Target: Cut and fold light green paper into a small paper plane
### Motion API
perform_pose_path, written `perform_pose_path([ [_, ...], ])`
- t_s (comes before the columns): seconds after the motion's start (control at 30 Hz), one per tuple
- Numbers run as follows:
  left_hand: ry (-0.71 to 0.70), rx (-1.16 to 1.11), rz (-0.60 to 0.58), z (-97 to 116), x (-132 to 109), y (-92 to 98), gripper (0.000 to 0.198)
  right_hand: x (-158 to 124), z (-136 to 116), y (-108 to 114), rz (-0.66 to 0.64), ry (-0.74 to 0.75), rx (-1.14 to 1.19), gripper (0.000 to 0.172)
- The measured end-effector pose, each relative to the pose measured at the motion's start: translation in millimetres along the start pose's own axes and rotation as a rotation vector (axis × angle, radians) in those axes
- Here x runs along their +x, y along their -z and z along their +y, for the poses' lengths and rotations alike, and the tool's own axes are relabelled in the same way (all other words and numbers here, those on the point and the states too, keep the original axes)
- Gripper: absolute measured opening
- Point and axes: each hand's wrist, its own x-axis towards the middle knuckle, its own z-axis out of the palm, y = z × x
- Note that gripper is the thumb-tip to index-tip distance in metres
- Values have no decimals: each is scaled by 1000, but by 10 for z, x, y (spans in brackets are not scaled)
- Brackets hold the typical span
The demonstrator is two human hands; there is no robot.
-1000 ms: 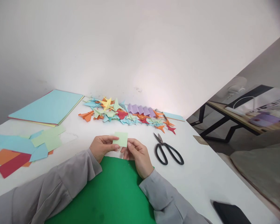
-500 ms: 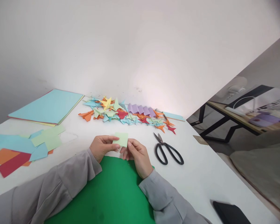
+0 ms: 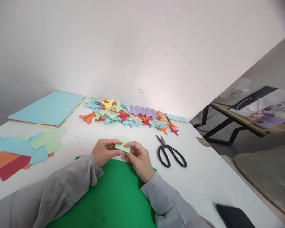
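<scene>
Between my two hands is a small piece of light green paper (image 3: 124,139), held up off the table and tilted. My left hand (image 3: 105,152) pinches its left side between thumb and fingers. On its right side, my right hand (image 3: 139,158) has the forefinger over the paper and the thumb below, closed on it. Part of the paper is covered by the fingers. Just below the hands lies a large green sheet (image 3: 114,193), partly hidden by my sleeves.
Black-handled scissors (image 3: 166,150) lie to the right. Folded paper shapes (image 3: 123,115) line the wall. At left are loose coloured paper pieces (image 3: 14,163) and a stack of coloured sheets (image 3: 47,107). A black object (image 3: 234,216) sits near the right edge.
The light green paper has tilted. My right forefinger has moved up over its right part, while my left hand keeps its pinch on the left side.
</scene>
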Motion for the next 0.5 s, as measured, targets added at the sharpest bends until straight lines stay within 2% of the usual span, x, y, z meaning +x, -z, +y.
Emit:
perform_pose_path([
  [0.3,-57,81,74,1,21,17,24,12,5,7,124,-46,-20,13],
  [0.5,-37,102,102,13,20,15,20,11,-11,7,133,-53,-31,11],
])
